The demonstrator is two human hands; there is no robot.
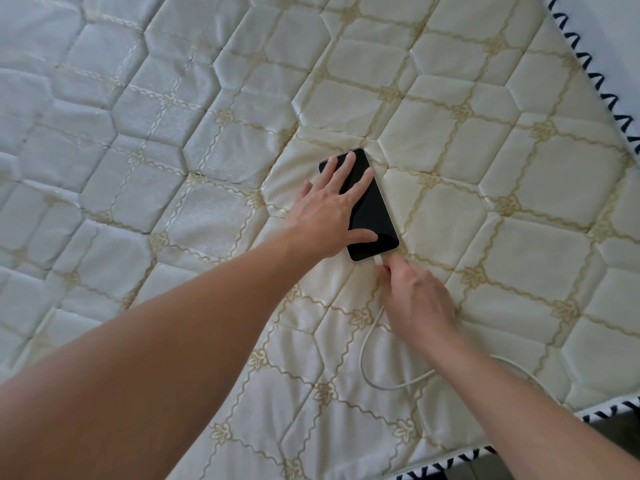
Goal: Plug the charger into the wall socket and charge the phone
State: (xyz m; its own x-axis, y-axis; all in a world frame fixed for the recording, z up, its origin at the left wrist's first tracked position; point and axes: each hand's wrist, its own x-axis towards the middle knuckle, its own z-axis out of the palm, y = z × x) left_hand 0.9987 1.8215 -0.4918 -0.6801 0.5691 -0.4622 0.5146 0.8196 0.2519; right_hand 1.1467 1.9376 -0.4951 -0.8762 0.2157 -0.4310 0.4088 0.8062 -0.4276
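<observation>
On mattress (pixel 173 133), phone (pixel 372 216) runs lengthwise away; left hand (pixel 325 216) fingers splayed, right hand (pixel 419 299) fingers pinching cable (pixel 367 337).

Under me is a quilted mattress (pixel 180 140), cream and off-white, stitched into large octagons and small squares with a wavy golden line and a little leaf-like motif at each crossing. Its edge trim (pixel 599 81) is white with dark blue zigzag stitching, and I see it running down the upper right and again along the lower right corner. Past that trim at the top right lies a pale bluish-white surface (pixel 616 26), perhaps a wall or a sheet, and beyond the bottom right corner a dark grey patch (pixel 613 427) that I can't make out.
</observation>
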